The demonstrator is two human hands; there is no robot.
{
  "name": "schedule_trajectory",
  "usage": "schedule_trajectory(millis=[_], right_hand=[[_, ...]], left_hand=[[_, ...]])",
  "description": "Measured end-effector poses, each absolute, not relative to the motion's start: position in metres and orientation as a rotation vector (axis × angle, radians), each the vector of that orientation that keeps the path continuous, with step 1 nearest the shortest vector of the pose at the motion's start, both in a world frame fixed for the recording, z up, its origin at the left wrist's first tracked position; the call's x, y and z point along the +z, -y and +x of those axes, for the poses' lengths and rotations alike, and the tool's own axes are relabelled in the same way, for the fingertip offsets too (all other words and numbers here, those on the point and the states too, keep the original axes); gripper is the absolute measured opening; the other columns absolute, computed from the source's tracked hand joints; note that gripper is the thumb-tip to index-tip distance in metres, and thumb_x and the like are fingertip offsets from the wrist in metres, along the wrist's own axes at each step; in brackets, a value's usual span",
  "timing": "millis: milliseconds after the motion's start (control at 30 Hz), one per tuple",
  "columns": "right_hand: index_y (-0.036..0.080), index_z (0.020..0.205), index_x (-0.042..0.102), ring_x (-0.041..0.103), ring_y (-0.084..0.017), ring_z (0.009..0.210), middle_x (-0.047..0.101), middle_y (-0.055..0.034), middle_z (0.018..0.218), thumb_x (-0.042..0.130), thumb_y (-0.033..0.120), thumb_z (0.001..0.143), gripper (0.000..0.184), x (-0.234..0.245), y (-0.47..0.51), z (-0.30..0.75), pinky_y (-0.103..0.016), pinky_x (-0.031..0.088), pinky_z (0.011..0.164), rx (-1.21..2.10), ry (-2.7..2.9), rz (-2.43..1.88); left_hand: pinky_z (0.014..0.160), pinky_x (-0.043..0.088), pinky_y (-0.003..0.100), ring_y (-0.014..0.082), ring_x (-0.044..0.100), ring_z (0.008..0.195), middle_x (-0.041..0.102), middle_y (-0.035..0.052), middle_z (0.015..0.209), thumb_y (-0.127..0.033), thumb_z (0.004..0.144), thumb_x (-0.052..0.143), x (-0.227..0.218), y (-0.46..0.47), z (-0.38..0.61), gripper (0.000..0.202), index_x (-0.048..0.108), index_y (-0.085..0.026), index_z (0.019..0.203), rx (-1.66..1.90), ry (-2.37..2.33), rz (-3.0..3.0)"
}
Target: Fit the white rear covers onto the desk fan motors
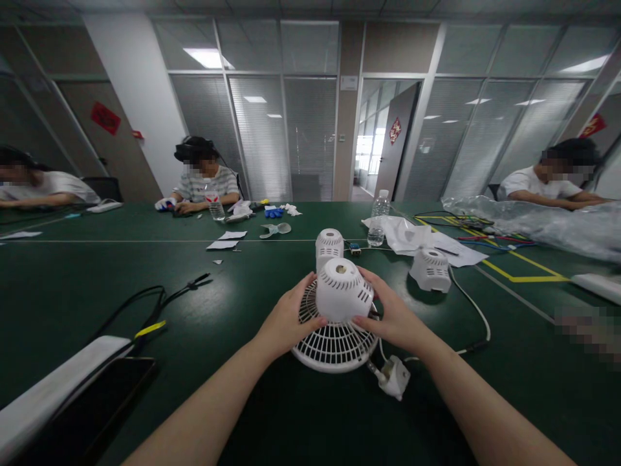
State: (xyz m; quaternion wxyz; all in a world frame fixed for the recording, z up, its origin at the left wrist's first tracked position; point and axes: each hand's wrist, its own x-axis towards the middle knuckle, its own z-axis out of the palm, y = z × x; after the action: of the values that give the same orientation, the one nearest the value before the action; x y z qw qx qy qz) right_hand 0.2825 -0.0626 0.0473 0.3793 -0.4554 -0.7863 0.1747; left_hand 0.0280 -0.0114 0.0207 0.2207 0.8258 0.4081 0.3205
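Between my two hands is a white fan motor housing [342,291], with slots round its top and a small hole in it. My left hand [291,317] grips its left side and my right hand [395,317] its right side, thumbs at the lower front. Beneath it lies a round white fan grille [334,353], partly covered by the housing. Just behind stands a second white housing [329,243]. By my right wrist, a white part with a cable [395,378] rests on the table; its kind is unclear.
Another white housing [431,268] with a cord stands at the right, near a water bottle [378,220] and a crumpled white sheet [402,233]. Pale fan blades [275,230] lie farther back. A phone [107,401] and black cables [150,310] are at the left. Several people sit around the table.
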Motion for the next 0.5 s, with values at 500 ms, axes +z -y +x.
schedule_trajectory(millis=[500], right_hand=[[0.032, 0.15, 0.018, 0.041, -0.032, 0.136, 0.035, -0.0081, 0.154, 0.071, 0.025, 0.078, 0.09, 0.04, 0.052, 0.289, -0.057, 0.033, 0.112, 0.594, 1.945, -1.251]], left_hand=[[0.094, 0.045, 0.056, 0.0366, 0.056, 0.114, 0.056, 0.0116, 0.136, -0.053, 0.073, 0.07, 0.031, 0.018, 0.027, 0.095, 0.023, -0.028, 0.151, 0.861, -1.251, 2.272]])
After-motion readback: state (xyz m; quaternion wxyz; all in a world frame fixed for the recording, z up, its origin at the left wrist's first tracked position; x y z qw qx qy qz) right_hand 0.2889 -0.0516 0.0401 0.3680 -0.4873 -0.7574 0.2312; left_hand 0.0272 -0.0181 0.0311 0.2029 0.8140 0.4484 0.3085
